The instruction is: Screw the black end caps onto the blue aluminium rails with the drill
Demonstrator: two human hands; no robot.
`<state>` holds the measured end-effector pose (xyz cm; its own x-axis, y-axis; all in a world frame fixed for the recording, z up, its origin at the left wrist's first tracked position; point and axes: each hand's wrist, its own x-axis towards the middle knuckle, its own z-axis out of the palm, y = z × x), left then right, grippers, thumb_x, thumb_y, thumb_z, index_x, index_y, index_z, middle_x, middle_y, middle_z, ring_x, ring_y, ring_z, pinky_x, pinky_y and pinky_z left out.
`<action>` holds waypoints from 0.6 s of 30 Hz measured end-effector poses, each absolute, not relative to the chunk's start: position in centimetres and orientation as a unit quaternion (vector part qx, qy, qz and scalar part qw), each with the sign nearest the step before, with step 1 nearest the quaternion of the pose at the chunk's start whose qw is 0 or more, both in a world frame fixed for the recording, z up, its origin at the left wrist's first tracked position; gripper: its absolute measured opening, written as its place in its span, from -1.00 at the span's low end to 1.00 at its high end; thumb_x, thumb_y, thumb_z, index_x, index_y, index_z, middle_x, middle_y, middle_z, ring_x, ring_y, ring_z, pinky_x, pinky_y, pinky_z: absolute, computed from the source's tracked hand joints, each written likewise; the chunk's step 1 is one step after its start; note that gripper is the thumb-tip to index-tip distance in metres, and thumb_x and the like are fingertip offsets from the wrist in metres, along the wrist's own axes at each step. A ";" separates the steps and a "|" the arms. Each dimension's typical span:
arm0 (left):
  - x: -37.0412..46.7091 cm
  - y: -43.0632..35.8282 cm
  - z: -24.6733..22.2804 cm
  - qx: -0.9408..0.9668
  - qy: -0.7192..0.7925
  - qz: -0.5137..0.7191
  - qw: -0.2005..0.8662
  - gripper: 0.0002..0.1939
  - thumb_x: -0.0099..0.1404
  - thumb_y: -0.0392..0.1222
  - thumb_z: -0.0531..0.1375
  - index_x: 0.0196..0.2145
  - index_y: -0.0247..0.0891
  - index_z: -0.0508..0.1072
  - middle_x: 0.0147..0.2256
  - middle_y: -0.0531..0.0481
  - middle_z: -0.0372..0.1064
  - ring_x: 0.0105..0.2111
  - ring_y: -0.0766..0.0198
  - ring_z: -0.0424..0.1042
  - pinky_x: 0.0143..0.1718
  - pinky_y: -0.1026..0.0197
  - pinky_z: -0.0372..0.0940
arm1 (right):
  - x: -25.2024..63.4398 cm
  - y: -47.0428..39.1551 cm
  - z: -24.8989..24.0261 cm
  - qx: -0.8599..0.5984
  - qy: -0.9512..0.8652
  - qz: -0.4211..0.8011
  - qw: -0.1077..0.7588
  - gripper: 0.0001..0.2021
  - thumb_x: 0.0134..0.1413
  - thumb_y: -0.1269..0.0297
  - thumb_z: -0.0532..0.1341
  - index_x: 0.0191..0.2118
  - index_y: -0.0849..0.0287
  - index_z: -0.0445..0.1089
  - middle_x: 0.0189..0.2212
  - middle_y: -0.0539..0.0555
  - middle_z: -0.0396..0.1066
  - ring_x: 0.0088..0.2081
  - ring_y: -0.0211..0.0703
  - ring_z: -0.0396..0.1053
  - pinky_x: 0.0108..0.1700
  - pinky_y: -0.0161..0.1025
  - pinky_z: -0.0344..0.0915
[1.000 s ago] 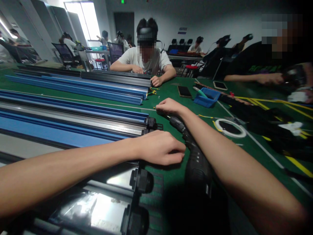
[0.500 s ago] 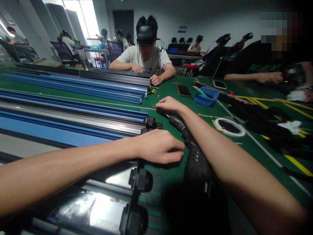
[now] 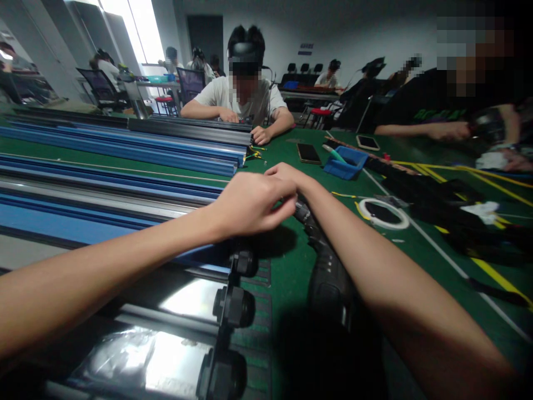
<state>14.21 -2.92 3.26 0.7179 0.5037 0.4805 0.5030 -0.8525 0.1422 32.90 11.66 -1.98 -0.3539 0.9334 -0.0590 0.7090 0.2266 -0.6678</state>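
My left hand (image 3: 255,203) is raised over the ends of the long profiles, its fingers curled together in a pinch. What they hold, if anything, cannot be made out. Just beyond it, my right hand (image 3: 288,174) is bent down close to the table, closed, with its fingertips mostly hidden behind my left hand. A black power screwdriver (image 3: 328,278) lies under my right forearm, its tip pointing toward my hands. Below my left forearm, black cable glands (image 3: 239,306) stick out from the ends of the silver and blue profiles (image 3: 183,297).
More blue profiles (image 3: 175,150) lie farther back on the green table (image 3: 287,261). A co-worker (image 3: 250,97) sits opposite. To the right are a phone (image 3: 308,153), a blue bin (image 3: 345,166), a white ring-shaped coil (image 3: 400,221) and black and yellow cables. Another person's arm (image 3: 433,131) reaches in there.
My left hand has moved up and away from me, from beside the screwdriver to my right hand, which it now partly covers. My right hand stays nearly in place. The view has shifted slightly.
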 end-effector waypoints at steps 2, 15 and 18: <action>13.1 -1.2 4.5 0.889 0.369 0.269 -0.024 -0.72 0.41 -0.11 0.05 -0.31 -0.28 0.49 -0.45 -0.09 0.40 -0.41 0.19 0.35 -0.32 0.18 0.09 | 33.0 11.7 -2.0 -0.537 -0.762 0.317 0.174 -0.85 -0.05 0.26 0.30 -0.51 0.22 0.48 -0.63 -0.05 0.29 -0.55 -0.31 0.15 -0.45 -0.30 0.10; 4.6 8.5 0.0 0.816 0.565 0.118 0.030 -0.71 0.25 -0.03 0.15 -0.44 -0.27 0.53 -0.48 -0.09 0.43 -0.48 0.22 0.29 -0.37 0.21 0.07 | 33.1 11.6 -1.8 -0.548 -0.756 0.326 0.150 -0.81 0.03 0.24 0.27 -0.51 0.21 0.49 -0.66 -0.04 0.27 -0.58 -0.31 0.16 -0.47 -0.30 0.13; 4.7 8.5 -0.9 0.815 0.565 0.114 0.057 -0.65 0.29 0.00 0.10 -0.50 -0.26 0.48 -0.54 -0.06 0.37 -0.50 0.23 0.26 -0.40 0.21 0.03 | 33.0 11.3 -1.6 -0.547 -0.757 0.326 0.146 -0.82 0.04 0.26 0.26 -0.51 0.21 0.48 -0.66 -0.04 0.26 -0.58 -0.31 0.15 -0.47 -0.31 0.13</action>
<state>4.71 8.54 -0.85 0.3354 0.9342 0.1217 0.9083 -0.3550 0.2215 32.96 11.34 -1.62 -0.3580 0.9237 -0.1364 0.7332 0.1877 -0.6536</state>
